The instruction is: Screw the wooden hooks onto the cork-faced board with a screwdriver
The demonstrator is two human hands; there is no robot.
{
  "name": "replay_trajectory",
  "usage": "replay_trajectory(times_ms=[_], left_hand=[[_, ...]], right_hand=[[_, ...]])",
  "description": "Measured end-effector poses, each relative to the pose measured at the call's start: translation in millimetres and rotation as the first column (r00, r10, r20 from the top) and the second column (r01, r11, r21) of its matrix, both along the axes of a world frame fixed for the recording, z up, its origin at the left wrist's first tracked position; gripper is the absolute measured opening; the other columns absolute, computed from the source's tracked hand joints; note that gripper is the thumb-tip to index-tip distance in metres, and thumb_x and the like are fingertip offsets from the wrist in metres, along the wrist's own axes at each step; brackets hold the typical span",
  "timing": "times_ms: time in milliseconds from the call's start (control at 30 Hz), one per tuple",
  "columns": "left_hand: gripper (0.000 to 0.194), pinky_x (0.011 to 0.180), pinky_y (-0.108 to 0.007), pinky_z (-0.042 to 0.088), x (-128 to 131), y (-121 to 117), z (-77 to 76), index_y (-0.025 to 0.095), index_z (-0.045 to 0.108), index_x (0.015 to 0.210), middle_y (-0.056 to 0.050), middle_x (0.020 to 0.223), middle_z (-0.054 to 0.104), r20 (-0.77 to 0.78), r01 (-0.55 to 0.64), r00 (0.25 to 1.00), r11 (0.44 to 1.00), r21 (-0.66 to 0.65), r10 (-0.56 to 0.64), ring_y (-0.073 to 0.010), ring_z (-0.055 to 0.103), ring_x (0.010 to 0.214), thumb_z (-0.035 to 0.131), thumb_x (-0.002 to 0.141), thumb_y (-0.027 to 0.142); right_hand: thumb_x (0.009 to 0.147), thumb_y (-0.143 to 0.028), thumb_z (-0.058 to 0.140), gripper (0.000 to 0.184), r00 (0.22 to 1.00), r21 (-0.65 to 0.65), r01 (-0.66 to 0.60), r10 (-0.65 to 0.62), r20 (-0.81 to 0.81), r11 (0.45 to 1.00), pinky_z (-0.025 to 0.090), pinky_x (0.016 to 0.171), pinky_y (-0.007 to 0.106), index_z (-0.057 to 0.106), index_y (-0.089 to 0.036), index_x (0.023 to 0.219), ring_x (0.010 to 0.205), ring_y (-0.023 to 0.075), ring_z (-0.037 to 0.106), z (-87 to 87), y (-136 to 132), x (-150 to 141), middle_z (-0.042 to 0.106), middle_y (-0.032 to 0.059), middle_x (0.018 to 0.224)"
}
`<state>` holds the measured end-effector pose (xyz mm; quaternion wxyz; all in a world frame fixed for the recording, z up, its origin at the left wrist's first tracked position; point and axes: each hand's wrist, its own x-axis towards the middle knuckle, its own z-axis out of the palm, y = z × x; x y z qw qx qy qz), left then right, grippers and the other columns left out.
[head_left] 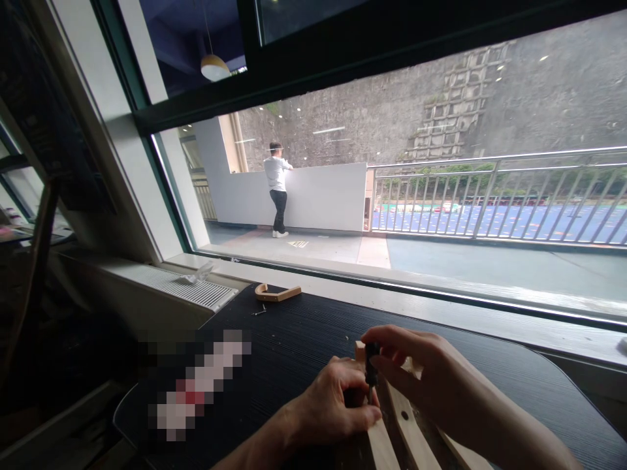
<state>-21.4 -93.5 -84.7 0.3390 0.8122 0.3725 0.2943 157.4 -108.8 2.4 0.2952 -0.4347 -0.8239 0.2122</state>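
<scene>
A small screwdriver (372,365) with a dark handle stands nearly upright, its shaft pointing down at a pale wooden slat (385,447). My right hand (421,365) holds the handle from above between thumb and fingers. Curled around the lower shaft, my left hand (333,398) has its thumb and index finger close together at the tip, against the wood. Whatever lies between those fingertips is hidden. More pale wooden slats lie side by side under my right hand, one with a dark round hole (404,415).
On the dark table (294,339), a curved wooden piece (278,294) and small screws (259,311) lie toward the window. A blurred-out patch (200,385) covers the left side. Plastic wrapping (198,273) rests on the white grille (181,287). Outside the glass stands a person (277,189).
</scene>
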Motion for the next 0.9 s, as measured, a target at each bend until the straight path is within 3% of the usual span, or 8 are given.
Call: replay_trajectory(times_ms=[167,300,567,733,900], left_hand=[[0.011,0.071,-0.022,0.042,-6.9,4.5,5.3,0.015,0.071,0.079,0.002,0.07,0.057,0.007,0.062,0.998,0.988,-0.142,-0.061,-0.0121,0.053,0.073,0.066,0.071,0.021],[0.021,0.065,-0.019,0.041,-16.3,11.1,8.1,0.017,0.074,0.088,0.001,0.076,0.06,0.011,0.127,0.992,0.964,-0.233,-0.128,-0.0109,0.052,0.069,0.069,0.07,0.028],[0.027,0.062,-0.021,0.042,-22.2,11.2,11.9,0.021,0.075,0.088,0.003,0.069,0.062,0.032,0.171,0.985,0.919,-0.356,-0.171,-0.0114,0.053,0.064,0.073,0.064,0.034],[0.032,0.067,-0.023,0.044,-24.6,10.2,18.7,0.021,0.076,0.086,0.003,0.071,0.065,0.031,0.196,0.98,0.912,-0.361,-0.198,-0.0134,0.056,0.067,0.075,0.061,0.04],[0.032,0.055,-0.021,0.036,-22.6,21.0,18.9,0.019,0.076,0.084,0.003,0.063,0.061,-0.024,0.194,0.976,0.916,-0.352,-0.216,-0.0107,0.049,0.058,0.076,0.06,0.041]], right_hand=[[0.085,-0.028,0.051,0.025,0.998,-0.02,0.033,-0.034,-0.06,0.999,0.047,0.06,0.024,0.065,-0.023,0.105,0.068,0.0145,0.062,-3.2,7.8,-2.4,0.069,0.0026,0.081],[0.085,-0.029,0.049,0.026,0.998,0.015,0.019,-0.018,-0.064,1.0,0.048,0.065,0.027,0.065,-0.019,0.103,0.07,0.0158,0.063,0.2,14.3,-9.4,0.069,0.0037,0.081],[0.081,-0.025,0.048,0.026,0.993,0.027,0.08,-0.077,-0.091,0.996,0.048,0.063,0.027,0.065,-0.018,0.099,0.067,0.016,0.063,2.5,0.6,-20.2,0.069,0.0024,0.077],[0.08,-0.024,0.049,0.023,0.995,0.019,0.061,-0.06,-0.082,0.998,0.048,0.065,0.027,0.065,-0.017,0.095,0.071,0.0162,0.063,8.7,-8.8,-17.6,0.068,0.0032,0.078],[0.077,-0.018,0.049,0.022,0.995,-0.028,0.038,-0.04,-0.09,0.999,0.046,0.063,0.024,0.064,-0.018,0.093,0.07,0.0138,0.061,11.5,-0.2,-10.7,0.067,0.0018,0.078]])
